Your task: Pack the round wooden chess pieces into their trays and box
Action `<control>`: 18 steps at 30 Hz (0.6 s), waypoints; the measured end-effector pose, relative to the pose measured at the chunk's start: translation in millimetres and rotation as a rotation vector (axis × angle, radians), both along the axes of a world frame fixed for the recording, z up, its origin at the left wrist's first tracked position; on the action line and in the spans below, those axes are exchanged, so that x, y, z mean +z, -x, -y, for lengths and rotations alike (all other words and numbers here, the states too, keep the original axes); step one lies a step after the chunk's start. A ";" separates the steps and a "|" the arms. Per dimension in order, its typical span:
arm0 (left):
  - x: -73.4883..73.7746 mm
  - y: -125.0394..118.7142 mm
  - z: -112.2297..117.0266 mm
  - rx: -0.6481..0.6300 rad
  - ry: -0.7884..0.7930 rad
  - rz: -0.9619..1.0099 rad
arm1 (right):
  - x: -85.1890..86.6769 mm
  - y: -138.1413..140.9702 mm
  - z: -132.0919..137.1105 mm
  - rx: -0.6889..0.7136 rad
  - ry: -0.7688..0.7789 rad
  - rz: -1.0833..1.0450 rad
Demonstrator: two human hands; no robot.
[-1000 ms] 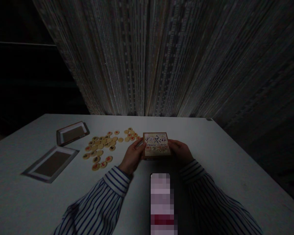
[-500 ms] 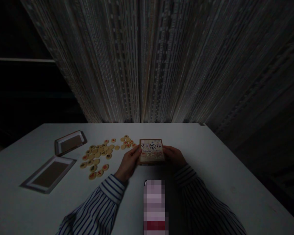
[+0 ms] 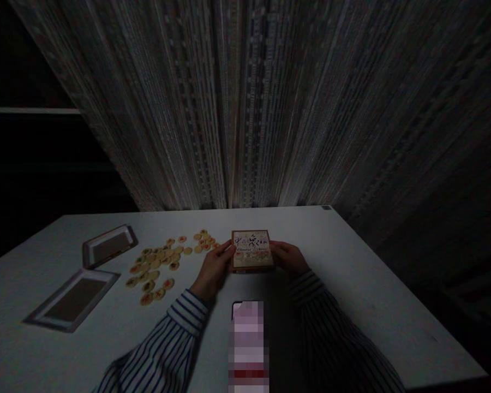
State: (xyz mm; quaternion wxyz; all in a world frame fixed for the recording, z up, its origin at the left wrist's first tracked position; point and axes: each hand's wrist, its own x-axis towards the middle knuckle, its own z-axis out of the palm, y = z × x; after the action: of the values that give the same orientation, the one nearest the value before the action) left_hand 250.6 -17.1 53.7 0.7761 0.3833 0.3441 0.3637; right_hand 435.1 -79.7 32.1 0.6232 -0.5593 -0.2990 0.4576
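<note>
Between my two hands is a square Chinese chess box (image 3: 252, 252), its printed face turned up toward me. My left hand (image 3: 213, 268) grips its left side, the thumb near the top edge of that side. On the opposite side, my right hand (image 3: 288, 257) holds the box with fingers that are partly hidden. Round wooden chess pieces (image 3: 155, 261) with red or dark characters lie scattered to the left of my left hand, some of them face down.
Two shallow open trays, a far one (image 3: 110, 245) and a near one (image 3: 71, 301), lie left of the pieces on the white table (image 3: 352, 327). A phone (image 3: 247, 344) with a blurred screen lies close to me. A string curtain (image 3: 237, 109) hangs behind the table.
The view has shifted and tilted slightly, so the trays, pieces and phone appear further left. Both hands still hold the box, and its place between them looks the same.
</note>
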 end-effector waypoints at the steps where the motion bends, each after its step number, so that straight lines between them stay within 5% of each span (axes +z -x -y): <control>1: 2.4 -1.8 0.4 -0.007 -0.010 -0.020 | -0.1 -2.8 0.8 -0.009 0.005 0.005; 18: 16.0 -69.1 19.2 -0.147 -0.068 -0.152 | 12.2 -70.6 37.1 -0.158 0.069 0.085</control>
State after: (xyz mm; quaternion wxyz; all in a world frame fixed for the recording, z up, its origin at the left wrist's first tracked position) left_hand 319.7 -36.3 69.7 0.7589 0.4599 0.3606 0.2872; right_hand 505.7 -116.9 44.3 0.6243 -0.6214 -0.2642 0.3928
